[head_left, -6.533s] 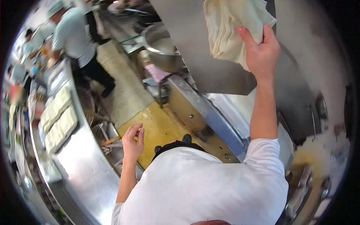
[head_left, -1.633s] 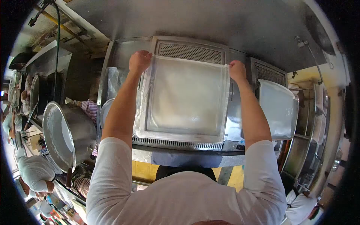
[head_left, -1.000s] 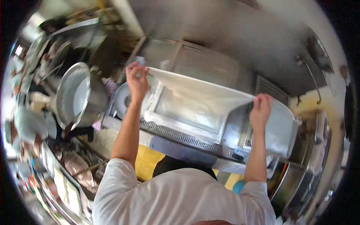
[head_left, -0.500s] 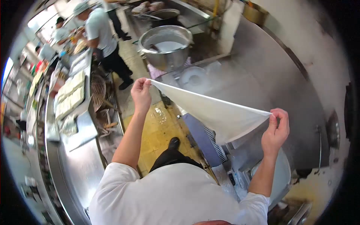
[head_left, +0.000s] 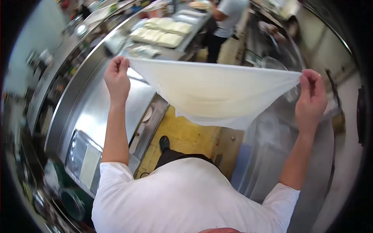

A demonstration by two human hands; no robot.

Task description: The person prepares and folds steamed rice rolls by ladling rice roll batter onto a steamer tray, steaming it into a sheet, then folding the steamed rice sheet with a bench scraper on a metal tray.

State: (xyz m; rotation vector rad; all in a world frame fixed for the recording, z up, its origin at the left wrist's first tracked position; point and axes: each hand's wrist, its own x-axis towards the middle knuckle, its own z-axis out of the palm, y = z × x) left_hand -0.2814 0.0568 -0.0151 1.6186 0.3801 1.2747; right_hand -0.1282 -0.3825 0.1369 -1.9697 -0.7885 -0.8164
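A thin, translucent white sheet (head_left: 210,89) hangs stretched between my two hands, its upper edge nearly straight and its lower part sagging in folds. The yellow floor tints it from behind. At its left corner my left hand (head_left: 117,79) pinches the edge between thumb and fingers, over the metal counter. My right hand (head_left: 312,95) grips the opposite corner the same way, above the steamy metal surface on the right. Whether the sheet is cloth or food, I cannot tell.
A metal counter (head_left: 134,95) runs along my left, with a clear-sided tray (head_left: 74,155) near me. Farther up it, a tray (head_left: 176,46) bears several pale folded slabs (head_left: 163,35). A person (head_left: 227,23) stands beyond. Steam hangs over the metal surface (head_left: 272,171) on my right.
I have turned left, swinging the sheet from over the steamy surface toward the counter. My hands are farther apart and the sheet is spread wider. Both still hold its corners.
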